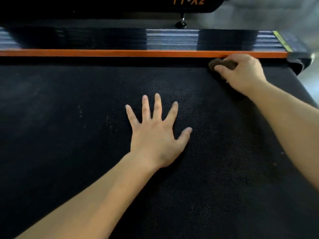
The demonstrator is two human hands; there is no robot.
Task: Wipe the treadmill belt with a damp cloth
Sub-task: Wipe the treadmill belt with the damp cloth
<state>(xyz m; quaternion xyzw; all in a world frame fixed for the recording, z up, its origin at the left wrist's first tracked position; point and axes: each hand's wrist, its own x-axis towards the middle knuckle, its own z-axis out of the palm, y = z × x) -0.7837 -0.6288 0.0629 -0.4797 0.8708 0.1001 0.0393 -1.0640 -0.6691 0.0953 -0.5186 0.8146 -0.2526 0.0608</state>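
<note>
The black textured treadmill belt fills most of the head view, with pale dusty marks left of centre. My left hand lies flat on the belt's middle, fingers spread, holding nothing. My right hand is at the far right corner of the belt, fingers closed over a dark brown cloth pressed onto the belt just below the orange strip. Most of the cloth is hidden under the hand.
An orange strip runs along the belt's far edge, with a ribbed black side rail behind it. A yellow label marks the rail's right end. A dark housing with orange lettering sits at the top. Grey floor lies beyond.
</note>
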